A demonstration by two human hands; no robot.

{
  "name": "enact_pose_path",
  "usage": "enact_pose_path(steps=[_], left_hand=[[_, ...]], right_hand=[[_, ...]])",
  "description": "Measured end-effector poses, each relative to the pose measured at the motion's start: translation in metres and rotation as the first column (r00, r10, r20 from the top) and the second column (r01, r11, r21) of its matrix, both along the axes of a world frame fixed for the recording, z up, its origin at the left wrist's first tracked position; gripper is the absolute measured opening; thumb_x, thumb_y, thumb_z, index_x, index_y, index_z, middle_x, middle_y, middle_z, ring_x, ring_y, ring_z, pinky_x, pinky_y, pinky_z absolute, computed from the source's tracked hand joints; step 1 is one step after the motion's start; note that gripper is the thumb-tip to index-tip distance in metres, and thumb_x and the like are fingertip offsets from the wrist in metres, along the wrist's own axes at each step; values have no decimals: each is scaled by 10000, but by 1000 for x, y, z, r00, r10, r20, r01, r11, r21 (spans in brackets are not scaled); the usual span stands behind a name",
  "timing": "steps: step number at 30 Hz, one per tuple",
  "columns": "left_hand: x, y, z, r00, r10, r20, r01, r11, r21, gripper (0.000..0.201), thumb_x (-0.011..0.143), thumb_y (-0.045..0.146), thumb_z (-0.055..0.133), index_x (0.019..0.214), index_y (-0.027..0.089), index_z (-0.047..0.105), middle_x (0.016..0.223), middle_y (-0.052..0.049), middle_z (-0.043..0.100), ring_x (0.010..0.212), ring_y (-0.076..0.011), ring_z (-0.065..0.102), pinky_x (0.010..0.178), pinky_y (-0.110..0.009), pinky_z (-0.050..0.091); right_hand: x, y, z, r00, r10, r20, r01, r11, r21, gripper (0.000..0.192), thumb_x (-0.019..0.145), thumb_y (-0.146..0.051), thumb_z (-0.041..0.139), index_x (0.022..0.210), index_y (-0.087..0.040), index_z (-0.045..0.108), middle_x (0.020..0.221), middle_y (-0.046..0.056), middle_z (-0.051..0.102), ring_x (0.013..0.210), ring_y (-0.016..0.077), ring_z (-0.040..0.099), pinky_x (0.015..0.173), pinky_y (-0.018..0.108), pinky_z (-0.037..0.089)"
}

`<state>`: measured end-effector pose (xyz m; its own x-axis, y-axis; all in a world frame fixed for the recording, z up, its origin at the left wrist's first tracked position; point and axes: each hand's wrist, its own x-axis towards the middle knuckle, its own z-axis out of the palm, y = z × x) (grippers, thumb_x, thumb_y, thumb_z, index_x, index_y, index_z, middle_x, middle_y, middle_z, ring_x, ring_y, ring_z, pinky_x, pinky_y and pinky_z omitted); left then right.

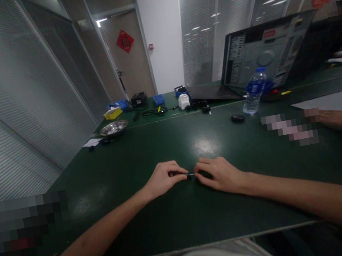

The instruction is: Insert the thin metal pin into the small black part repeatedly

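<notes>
Over the front middle of the green table (175,224), my left hand (165,178) is closed in a pinch on a small dark piece (189,177). A thin, light-coloured rod (192,174) runs from this piece to the fingertips of my right hand (220,174), which pinches its other end. Both sets of fingertips are close together, with just a short gap between them. What exactly the piece is cannot be made out, since it is tiny and partly covered by the fingers.
Beyond my hands lie a black computer mouse (237,118), a water bottle (253,93) and a tilted computer case panel (264,54). A metal bowl (114,128), a yellow tray (113,113) and a white adapter (183,101) stand farther back. Another person's hand (338,118) rests at right.
</notes>
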<state>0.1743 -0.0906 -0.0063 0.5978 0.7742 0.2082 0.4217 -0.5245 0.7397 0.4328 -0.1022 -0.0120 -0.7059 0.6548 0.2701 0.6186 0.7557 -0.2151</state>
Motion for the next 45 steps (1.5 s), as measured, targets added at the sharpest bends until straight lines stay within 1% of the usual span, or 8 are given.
enact_pose_path(steps=[13, 20, 24, 30, 37, 39, 43, 45], left_hand=[[13, -8, -4, 995, -11, 101, 7, 999, 47, 144, 900, 268, 735, 991, 200, 824, 952, -50, 757, 840, -167, 693, 787, -265, 500], [8, -2, -3, 988, -20, 154, 19, 1000, 10, 159, 921, 303, 713, 991, 210, 822, 1007, -52, 751, 918, -179, 693, 861, -278, 504], [1, 10, -5, 993, 71, 90, -74, 997, 25, 214, 958, 332, 658, 1059, 217, 808, 1011, -58, 701, 909, -182, 655, 808, -285, 492], [-5, 22, -14, 994, 53, -99, -34, 982, 187, 263, 1016, 333, 557, 1125, 260, 785, 1037, -57, 656, 1012, -210, 579, 894, -341, 454], [-4, 15, -7, 988, 125, -95, -102, 970, 221, 335, 1060, 314, 443, 1210, 261, 738, 1106, -62, 640, 1039, -216, 556, 903, -373, 464], [-1, 7, 0, 994, 60, -86, -40, 973, 226, 335, 1061, 305, 437, 1228, 257, 723, 1146, -68, 643, 1089, -217, 552, 954, -381, 458], [6, -7, 7, 983, -144, -116, 168, 960, 225, 274, 974, 359, 631, 1207, 239, 711, 1218, -78, 646, 1181, -234, 535, 1061, -406, 418], [4, -6, 8, 979, -162, -127, 188, 955, 230, 236, 948, 359, 672, 1140, 233, 728, 1202, -79, 655, 1181, -237, 540, 1066, -414, 416]], right_hand=[[-3, 0, -4, 997, 73, -21, -72, 997, 32, 186, 1054, -285, 451, 1122, -189, 596, 997, 46, 628, 732, 140, 588, 640, 265, 398], [-4, 1, -4, 999, 40, -22, -40, 999, 22, 168, 1048, -291, 473, 1110, -199, 599, 996, 42, 631, 761, 146, 601, 650, 262, 407], [-3, -1, -2, 999, 30, -12, -31, 1000, -3, 179, 1049, -300, 474, 1122, -201, 604, 1001, 45, 630, 756, 143, 603, 642, 258, 407], [-4, -1, -2, 999, 37, -23, -37, 999, -2, 181, 1049, -304, 474, 1107, -198, 608, 999, 42, 632, 757, 141, 601, 639, 258, 404], [-3, 0, -4, 999, 23, -27, -23, 999, 24, 166, 1034, -298, 493, 1091, -202, 616, 971, 37, 633, 721, 136, 583, 626, 260, 389], [-2, 0, -3, 999, 25, -38, -24, 1000, 19, 160, 1030, -298, 498, 1091, -205, 614, 970, 33, 633, 721, 136, 584, 636, 263, 395], [-1, -2, -2, 997, 34, -66, -32, 999, 22, 167, 1036, -308, 486, 1105, -210, 603, 996, 30, 636, 754, 145, 598, 655, 270, 403], [0, -2, -2, 997, 40, -73, -38, 999, 31, 174, 1040, -315, 476, 1094, -208, 602, 992, 31, 637, 744, 142, 593, 645, 269, 396]])
